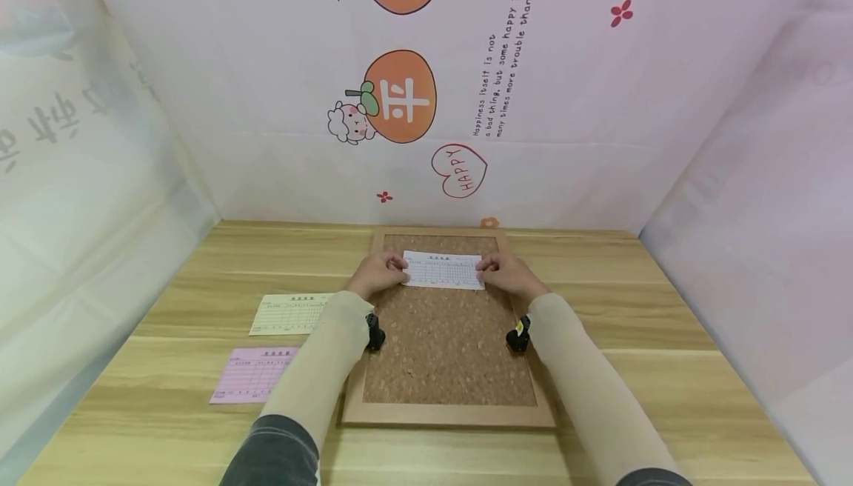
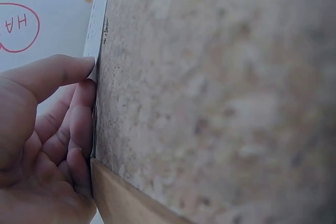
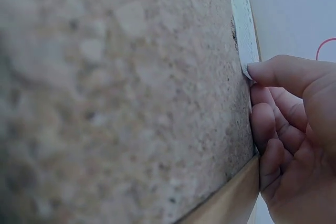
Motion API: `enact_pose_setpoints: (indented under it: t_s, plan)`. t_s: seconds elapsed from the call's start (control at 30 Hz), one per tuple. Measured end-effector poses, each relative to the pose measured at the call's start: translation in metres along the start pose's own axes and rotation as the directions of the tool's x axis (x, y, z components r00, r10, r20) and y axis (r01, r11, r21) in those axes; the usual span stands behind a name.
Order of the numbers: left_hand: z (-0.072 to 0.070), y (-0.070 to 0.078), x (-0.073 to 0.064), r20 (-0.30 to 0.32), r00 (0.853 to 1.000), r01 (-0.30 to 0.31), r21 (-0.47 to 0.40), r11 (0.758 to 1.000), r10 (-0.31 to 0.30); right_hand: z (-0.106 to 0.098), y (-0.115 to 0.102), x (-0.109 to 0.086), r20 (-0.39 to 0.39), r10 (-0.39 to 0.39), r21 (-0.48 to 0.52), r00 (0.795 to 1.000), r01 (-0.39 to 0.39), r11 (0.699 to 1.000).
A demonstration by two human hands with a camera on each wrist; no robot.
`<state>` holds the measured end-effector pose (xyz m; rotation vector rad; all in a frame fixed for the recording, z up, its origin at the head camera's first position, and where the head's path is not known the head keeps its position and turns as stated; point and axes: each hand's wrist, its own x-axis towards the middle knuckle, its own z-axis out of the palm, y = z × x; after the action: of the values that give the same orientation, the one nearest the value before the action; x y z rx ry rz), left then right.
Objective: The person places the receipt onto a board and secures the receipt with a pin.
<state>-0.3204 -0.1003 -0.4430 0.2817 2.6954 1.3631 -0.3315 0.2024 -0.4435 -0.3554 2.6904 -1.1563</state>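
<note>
Your left hand pinches the left end of the white rectangular paper form between thumb and curled fingers; your right hand pinches the right end likewise, with hardly a gap at either thumb. The form spans between your fingers, over the far part of the tan cork board with a pale wooden frame. It should be very light and limp, easy to crease, and likely to bow if your fingers draw together; light, even tension at both short ends looks best. Its heading and grid are too small to read, as on the pale yellow rectangular paper form and pink rectangular paper form, both left of your left fingers on the wood-grain worktop. Beyond your fingers, the white printed backdrop sheet reads "HAPPY" in a red heart outline and "Happiness itself is not a bad thing".
</note>
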Motion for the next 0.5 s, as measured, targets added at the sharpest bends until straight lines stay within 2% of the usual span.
enact_pose_setpoints:
  t_s: [0.2,0.3,0.4,0.5]
  plan:
    - [0.0002,0.0023,-0.0022,0.0,1.0,0.001,0.009,1.0,-0.001,-0.0004,-0.0006,-0.0016,-0.001,-0.006,-0.024,1.0,0.006,1.0]
    - [-0.0004,0.0046,-0.0035,0.012,0.999,0.035,0.016,0.999,-0.035,-0.0003,0.0003,-0.0006,-0.007,-0.007,-0.037,1.0,0.007,0.999]
    - [-0.0026,0.0032,-0.003,0.033,0.998,0.051,0.016,0.999,-0.051,0.0001,0.0004,-0.0002,-0.012,-0.005,-0.041,1.0,0.004,0.999]
    - [-0.0063,0.0018,-0.0005,0.08,0.995,0.058,0.003,0.998,-0.058,0.0002,-0.0003,-0.0011,-0.011,0.003,-0.037,1.0,-0.003,0.999]
